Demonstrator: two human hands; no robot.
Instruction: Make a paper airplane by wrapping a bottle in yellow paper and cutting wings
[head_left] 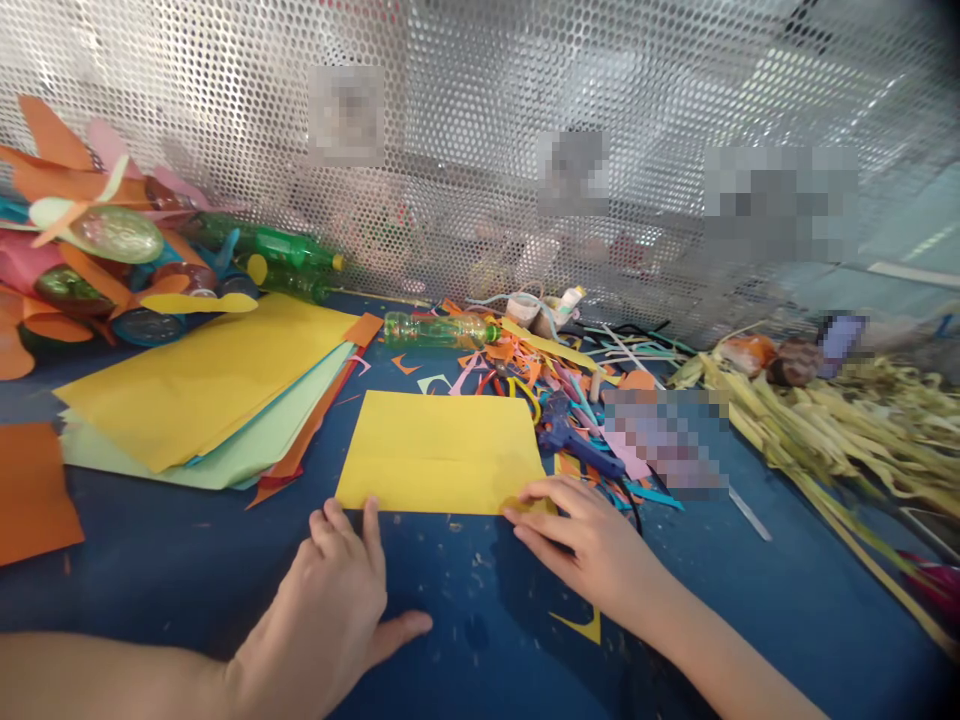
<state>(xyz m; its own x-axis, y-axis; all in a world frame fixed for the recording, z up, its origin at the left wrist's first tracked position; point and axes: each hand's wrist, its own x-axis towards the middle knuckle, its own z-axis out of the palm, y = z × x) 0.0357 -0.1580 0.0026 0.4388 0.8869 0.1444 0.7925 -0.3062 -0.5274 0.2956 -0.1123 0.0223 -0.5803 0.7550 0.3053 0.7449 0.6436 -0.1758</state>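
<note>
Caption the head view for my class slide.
Left hand and right hand touch the near edge of a yellow sheet, paper scraps and a bottle beyond.

husks (832, 425) lie right; perforated metal (465, 90) stands behind.

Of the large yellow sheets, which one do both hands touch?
The creased middle sheet: the left hand and right hand touch its near edge. Other yellow paper tops the stack at left, away from both hands.

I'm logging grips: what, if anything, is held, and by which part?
The left hand only touches the yellow sheet at its near left corner; whether the right hand pinches the near right corner can't be told.
</note>
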